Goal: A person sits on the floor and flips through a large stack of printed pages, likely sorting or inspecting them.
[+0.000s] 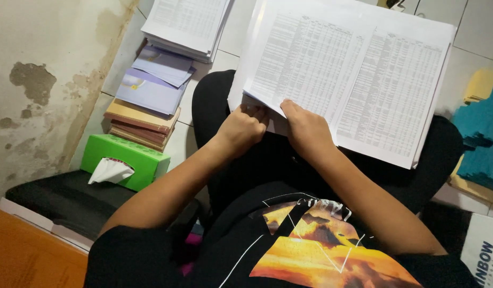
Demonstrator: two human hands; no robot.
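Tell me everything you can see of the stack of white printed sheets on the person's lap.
The stack of white printed sheets is thin paper covered in dense small-print tables in columns. It lies slanted across the lap, on black trousers, and is several sheets thick, the edges fanned at its right side. Its near left corner is lifted. The left hand, curled, pinches that corner from beneath; the right hand rests palm-down on the top sheet. Its far edge runs out of view.
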